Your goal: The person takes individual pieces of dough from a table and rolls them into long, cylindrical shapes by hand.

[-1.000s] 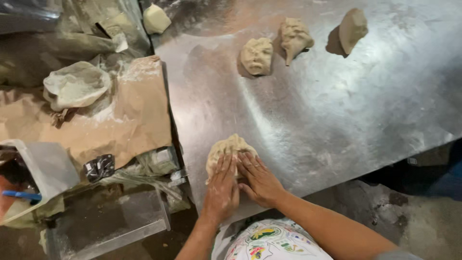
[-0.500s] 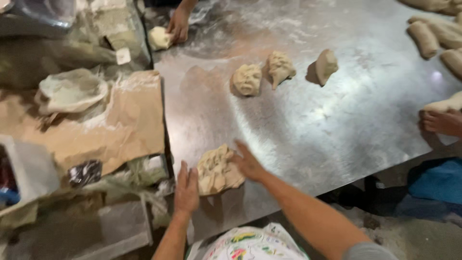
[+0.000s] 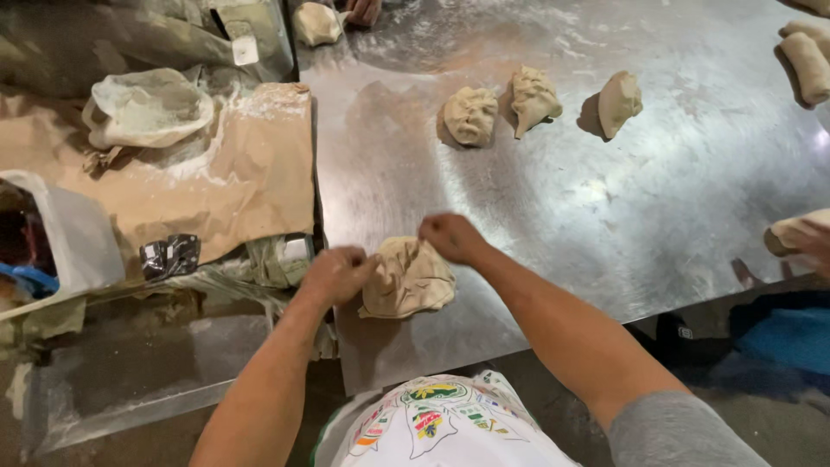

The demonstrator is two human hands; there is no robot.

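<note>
Head view: a flattened, folded lump of dough (image 3: 408, 277) lies close to the near edge of the steel surface (image 3: 605, 199), toward its near left corner. Both hands are on it. The left hand (image 3: 335, 273) touches its left flank, the grip curled shut and pinching the dough's edge. The right hand (image 3: 451, 237) sits at the dough's far edge, its grip also closed, pinching a fold there. So the dough lies between the two grips, right of the left one and on the near side of the right one; its long axis runs roughly across, parallel to the near edge. Both hands are equally close, since both touch it.

Three smaller dough pieces (image 3: 471, 114) stand in a row well apart, toward the far middle of the surface. Longer rolls (image 3: 808, 65) lie at the far right corner, and another person's hand (image 3: 800, 235) holds dough at the right edge.

Off the left edge lies a flour-dusted brown paper sack (image 3: 225, 173), with a crumpled pale plastic bag (image 3: 147, 108) on its far end, a small dark foil packet (image 3: 170, 255) at its near edge, and a white tag (image 3: 245, 50) beyond.
</note>
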